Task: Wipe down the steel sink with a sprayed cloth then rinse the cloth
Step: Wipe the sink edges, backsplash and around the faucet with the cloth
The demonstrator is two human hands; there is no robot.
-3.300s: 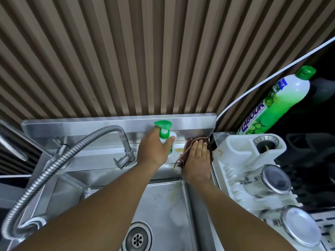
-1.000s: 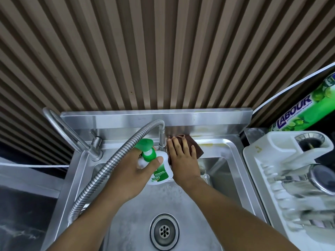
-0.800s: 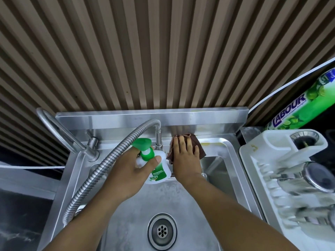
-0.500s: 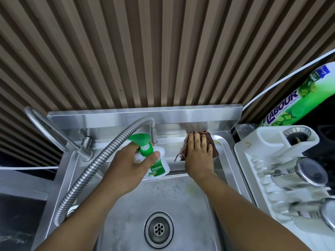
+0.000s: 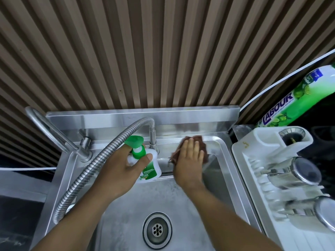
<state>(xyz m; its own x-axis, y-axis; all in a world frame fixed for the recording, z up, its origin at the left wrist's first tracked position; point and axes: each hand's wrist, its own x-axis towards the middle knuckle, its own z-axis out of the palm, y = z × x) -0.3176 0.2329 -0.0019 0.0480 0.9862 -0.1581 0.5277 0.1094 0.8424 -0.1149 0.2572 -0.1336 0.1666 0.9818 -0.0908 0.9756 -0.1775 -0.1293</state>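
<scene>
A steel sink (image 5: 224, 156) fills the lower middle, its drain (image 5: 157, 230) near the bottom. My right hand (image 5: 190, 160) lies flat on a brown cloth (image 5: 203, 144), pressing it against the sink's back rim, right of the flexible hose tap (image 5: 101, 160). My left hand (image 5: 119, 171) grips a white bottle with a green pump top (image 5: 145, 163), held over the basin's back left part. The cloth shows only around my fingers.
A curved steel faucet (image 5: 52, 131) stands at the back left. A white dish rack (image 5: 257, 160) with steel cups sits right of the sink. A green dish-soap bottle (image 5: 297, 98) leans behind it. Slatted wall panels rise behind.
My right hand has slid the cloth rightward along the back rim, away from the hose tap. My left hand keeps hold of the pump bottle over the basin.
</scene>
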